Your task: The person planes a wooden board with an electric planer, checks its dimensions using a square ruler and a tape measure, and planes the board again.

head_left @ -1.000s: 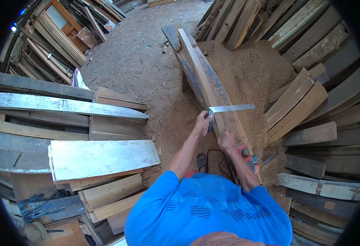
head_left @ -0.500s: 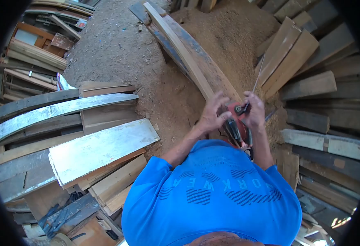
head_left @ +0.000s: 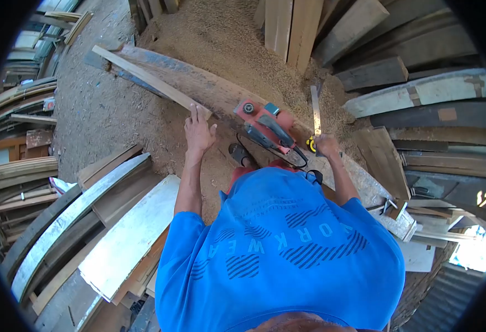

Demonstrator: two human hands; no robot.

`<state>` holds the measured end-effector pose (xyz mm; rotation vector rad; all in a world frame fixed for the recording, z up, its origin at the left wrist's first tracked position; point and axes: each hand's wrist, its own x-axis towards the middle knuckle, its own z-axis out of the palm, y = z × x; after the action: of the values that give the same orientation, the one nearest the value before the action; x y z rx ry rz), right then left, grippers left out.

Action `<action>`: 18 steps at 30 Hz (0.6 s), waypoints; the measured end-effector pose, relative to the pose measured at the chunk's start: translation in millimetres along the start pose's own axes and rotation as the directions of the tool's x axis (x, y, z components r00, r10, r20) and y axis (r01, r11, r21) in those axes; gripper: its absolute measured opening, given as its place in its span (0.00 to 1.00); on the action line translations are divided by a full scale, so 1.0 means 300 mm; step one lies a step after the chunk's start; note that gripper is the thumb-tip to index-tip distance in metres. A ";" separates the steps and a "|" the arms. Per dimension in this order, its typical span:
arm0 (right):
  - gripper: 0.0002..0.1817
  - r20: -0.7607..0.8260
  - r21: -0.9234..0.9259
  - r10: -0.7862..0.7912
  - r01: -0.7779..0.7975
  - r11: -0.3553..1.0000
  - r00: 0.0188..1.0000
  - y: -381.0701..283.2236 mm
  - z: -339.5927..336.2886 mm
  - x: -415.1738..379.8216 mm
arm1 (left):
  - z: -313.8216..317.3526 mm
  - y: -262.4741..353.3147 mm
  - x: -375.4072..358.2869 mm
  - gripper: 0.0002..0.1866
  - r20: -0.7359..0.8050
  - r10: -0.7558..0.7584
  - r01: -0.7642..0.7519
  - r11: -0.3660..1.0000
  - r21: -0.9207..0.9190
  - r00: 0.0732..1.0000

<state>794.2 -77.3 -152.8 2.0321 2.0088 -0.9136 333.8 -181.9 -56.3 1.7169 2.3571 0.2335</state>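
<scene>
A: Left hand (head_left: 199, 133) first. What are your fingers doing?

B: Your fingers (head_left: 193, 113) are straight and spread, laid flat on the near end of the thin plank (head_left: 149, 82). Nothing gripped; the palm just presses down on the wood.

A: Right hand?

B: Your right hand (head_left: 327, 145) is curled closed around the handle of the metal square (head_left: 315, 113). The blade stands up and away from your fist, over the sawdust (head_left: 221, 39). A yellow-and-black bit shows just beside the fist; can't tell what it is.

A: Where does the plank sit?

B: It lies on top of the wide board (head_left: 210, 91), running from your left hand up and left toward the dirt floor (head_left: 96, 110). The wide board carries on to the right, past your right hand.

A: Anything between the hands?

B: The red planer (head_left: 265, 128), resting on the wide board, tilted, with a black cord (head_left: 301, 160) trailing toward your blue shirt (head_left: 276, 249). Neither hand touches it.

A: Around that?

B: Stacked boards (head_left: 116, 221) on your left, more planks (head_left: 420, 94) on your right and leaning at top. A foot in a sandal (head_left: 239, 155) is on the ground below the planer.
</scene>
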 end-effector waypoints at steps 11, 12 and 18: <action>0.28 -0.055 0.100 0.325 -0.318 0.943 0.944 0.209 0.142 -0.220 | 0.029 0.016 -0.026 0.48 -0.005 -0.022 0.022 1.000 0.011 1.000; 0.28 -0.088 0.072 0.290 -0.284 0.956 0.953 0.236 0.183 -0.201 | 0.026 0.025 -0.032 0.48 0.000 -0.027 0.027 1.000 0.008 1.000; 0.24 -0.024 -0.198 -0.006 0.001 0.980 1.000 0.377 0.241 -0.029 | 0.003 0.052 -0.087 0.48 0.045 -0.056 0.058 0.997 -0.052 0.997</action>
<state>879.0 -132.1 -241.8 1.9421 2.0257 -0.6616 356.0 -201.9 -51.0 1.6119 2.3426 0.2449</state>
